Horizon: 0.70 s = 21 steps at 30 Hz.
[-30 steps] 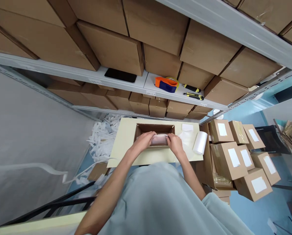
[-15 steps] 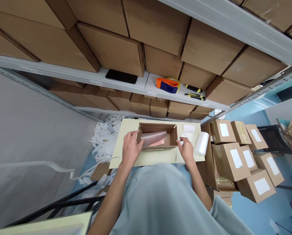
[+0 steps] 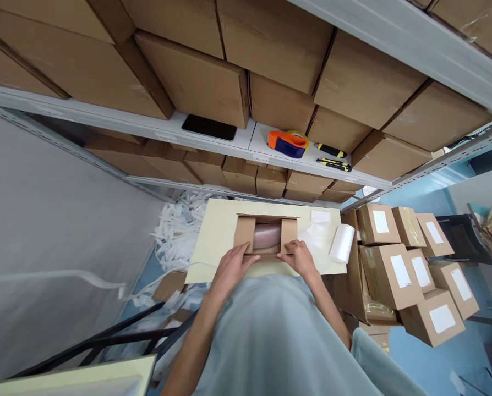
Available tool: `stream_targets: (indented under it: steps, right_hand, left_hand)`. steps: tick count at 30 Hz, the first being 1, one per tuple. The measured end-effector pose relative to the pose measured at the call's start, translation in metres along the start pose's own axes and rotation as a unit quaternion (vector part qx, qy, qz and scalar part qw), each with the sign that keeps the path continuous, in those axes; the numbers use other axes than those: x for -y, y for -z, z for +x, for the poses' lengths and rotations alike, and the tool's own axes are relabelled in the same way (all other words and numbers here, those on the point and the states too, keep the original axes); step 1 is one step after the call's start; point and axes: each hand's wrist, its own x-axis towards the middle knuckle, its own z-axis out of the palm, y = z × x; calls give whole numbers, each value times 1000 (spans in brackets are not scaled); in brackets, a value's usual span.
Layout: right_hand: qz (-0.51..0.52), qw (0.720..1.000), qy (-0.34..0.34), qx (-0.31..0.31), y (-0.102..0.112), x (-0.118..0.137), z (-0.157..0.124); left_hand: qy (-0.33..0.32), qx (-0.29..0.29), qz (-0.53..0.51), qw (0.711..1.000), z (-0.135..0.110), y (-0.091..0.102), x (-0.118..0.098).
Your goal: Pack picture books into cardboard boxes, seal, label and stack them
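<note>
A small cardboard box (image 3: 244, 231) stands on the pale yellow tabletop (image 3: 217, 220) with its two short end flaps folded inward. Between those flaps a pinkish plastic-wrapped item (image 3: 266, 235) shows inside. My left hand (image 3: 231, 268) is at the box's near left corner, its fingers pinching the near long flap. At the near right corner, my right hand (image 3: 299, 257) grips the same flap between thumb and fingers. The far long flap stands up, seen nearly edge-on.
To the right lie a white roll (image 3: 342, 243) and white papers (image 3: 320, 216). Several labelled cardboard boxes (image 3: 390, 275) are stacked beyond the table. On the shelf are a black phone (image 3: 208, 127), a tape dispenser (image 3: 287, 144) and box cutters (image 3: 333, 164). White scraps (image 3: 174, 225) heap at left.
Both short flaps have been folded in over the box's contents. My hands have moved from the box's sides to its near edge, onto the near long flap.
</note>
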Motion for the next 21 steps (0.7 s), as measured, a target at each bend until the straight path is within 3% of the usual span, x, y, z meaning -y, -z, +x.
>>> stream_targets:
  steps: [3, 6, 9, 12, 17, 21]
  right_hand:
    - [-15, 998, 34, 59, 1, -5, 5]
    - [-12, 998, 22, 50, -3, -10, 16]
    - [-29, 997, -47, -57, -10, -12, 35]
    - [-41, 980, -85, -173, -13, -16, 55]
    - [-41, 983, -7, -177, -12, -32, 61]
    - [-30, 988, 5, -153, -28, -43, 52]
  left_hand:
    - [-7, 47, 30, 998, 6, -5, 9]
    - [15, 14, 47, 999, 19, -8, 13]
    - [35, -102, 74, 991, 42, -4, 11]
    - [-18, -177, 96, 979, 65, 7, 9]
    - [-156, -114, 119, 974, 80, 13, 15]
    - [-147, -92, 89, 981, 75, -5, 27]
